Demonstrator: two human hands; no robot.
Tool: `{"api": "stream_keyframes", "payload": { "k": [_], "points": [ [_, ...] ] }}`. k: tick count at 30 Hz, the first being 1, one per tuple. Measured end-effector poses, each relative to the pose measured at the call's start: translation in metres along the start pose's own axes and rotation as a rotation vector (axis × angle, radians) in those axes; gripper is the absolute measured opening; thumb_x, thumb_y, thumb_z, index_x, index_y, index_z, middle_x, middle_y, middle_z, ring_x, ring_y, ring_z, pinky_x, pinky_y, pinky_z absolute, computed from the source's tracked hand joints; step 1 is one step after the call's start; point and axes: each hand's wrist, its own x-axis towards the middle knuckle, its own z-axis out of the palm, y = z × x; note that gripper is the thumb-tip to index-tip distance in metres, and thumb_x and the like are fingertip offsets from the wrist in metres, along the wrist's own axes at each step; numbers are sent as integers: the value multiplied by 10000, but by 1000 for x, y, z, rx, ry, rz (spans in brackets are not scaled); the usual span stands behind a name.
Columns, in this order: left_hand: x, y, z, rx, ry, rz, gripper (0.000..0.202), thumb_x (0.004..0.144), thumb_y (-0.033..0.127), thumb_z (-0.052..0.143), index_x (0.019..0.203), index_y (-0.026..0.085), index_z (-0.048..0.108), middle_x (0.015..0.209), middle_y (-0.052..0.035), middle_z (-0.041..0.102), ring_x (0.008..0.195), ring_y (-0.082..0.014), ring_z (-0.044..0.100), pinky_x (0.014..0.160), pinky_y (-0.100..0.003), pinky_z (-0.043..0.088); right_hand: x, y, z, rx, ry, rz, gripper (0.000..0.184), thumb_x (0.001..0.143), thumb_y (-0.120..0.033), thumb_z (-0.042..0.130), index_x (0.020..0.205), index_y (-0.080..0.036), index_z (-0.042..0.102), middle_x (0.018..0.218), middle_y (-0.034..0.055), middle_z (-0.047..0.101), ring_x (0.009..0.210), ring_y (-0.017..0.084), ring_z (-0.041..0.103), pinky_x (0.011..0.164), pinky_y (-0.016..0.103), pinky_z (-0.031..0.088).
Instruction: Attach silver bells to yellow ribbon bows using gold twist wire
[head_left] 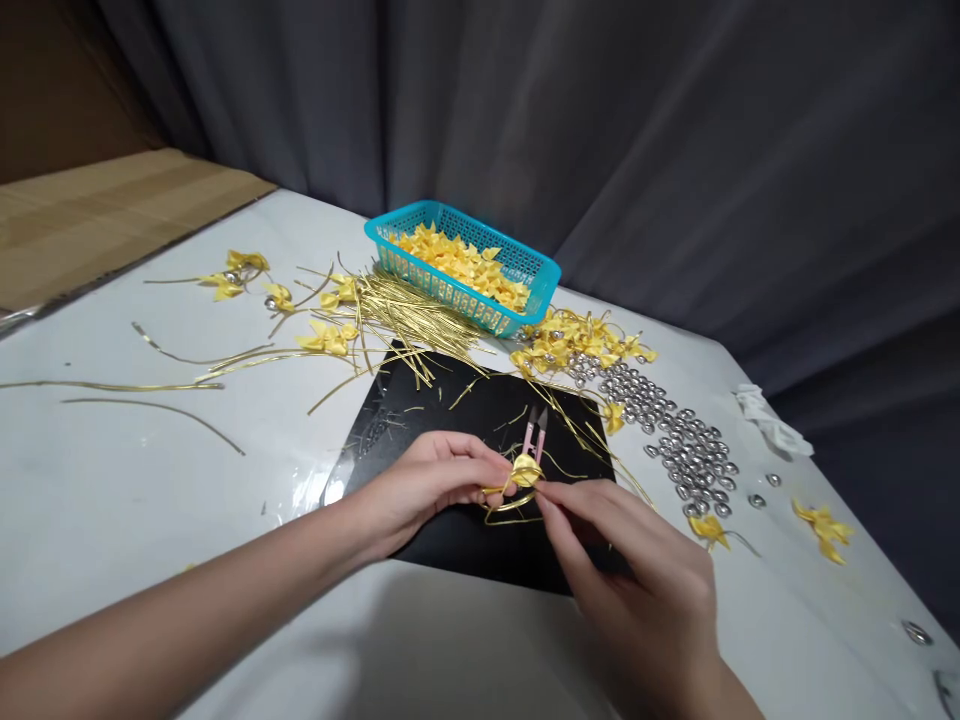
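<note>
Over the black mat (450,550), my left hand (442,470) pinches a small yellow ribbon bow (526,470) by its left side, together with gold cord. My right hand (637,560) closes thumb and forefinger at the bow's lower right edge, where a gold cord (514,507) loops beneath it. Exactly what lies between the right fingertips is too small to make out. Just behind the bow, pink-handled thread snips (534,432) lie on the mat, blades pointing away. Short gold cord offcuts are scattered around them.
A blue plastic basket (551,275) of yellow bows stands at the back. Beside it lie a bundle of gold cords (420,315) and finished-looking bows (589,338). Several silver rings (694,455) spread to the right, near a crumpled white item (772,420). Cardboard (112,215) borders the left.
</note>
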Motion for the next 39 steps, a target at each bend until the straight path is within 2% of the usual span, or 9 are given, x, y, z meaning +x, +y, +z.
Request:
{"api": "stream_keyframes", "payload": {
  "k": [13, 20, 34, 39],
  "points": [
    [-2, 2, 3, 53, 22, 12, 79, 610, 156, 739, 623, 110, 676, 572, -3, 652, 536, -63, 558, 582, -177, 418, 4, -6, -2, 4, -16, 33, 132, 783, -50, 552, 798, -138, 650, 666, 0, 596, 536, 49, 538, 530, 130, 447],
    [-1, 1, 3, 84, 18, 16, 87, 613, 174, 739, 637, 113, 682, 597, -14, 660, 564, -78, 562, 606, -195, 417, 4, -8, -1, 45, 19, 37, 157, 780, -28, 544, 810, -152, 635, 667, 3, 583, 515, 53, 517, 490, 142, 431],
    [-2, 3, 4, 74, 33, 6, 75, 603, 158, 735, 626, 109, 682, 578, -3, 647, 525, -62, 536, 570, -183, 411, 3, -6, -1, 45, -28, 65, 169, 793, -46, 524, 812, -158, 648, 656, 8, 570, 505, 60, 490, 471, 150, 426],
    [-2, 3, 4, 66, 18, 2, 79, 608, 168, 735, 631, 111, 685, 603, -11, 655, 534, -66, 539, 587, -194, 419, 1, -4, 2, 76, 9, 60, 177, 787, -27, 532, 832, -160, 640, 699, 13, 587, 546, 62, 521, 502, 147, 443]
  ]
}}
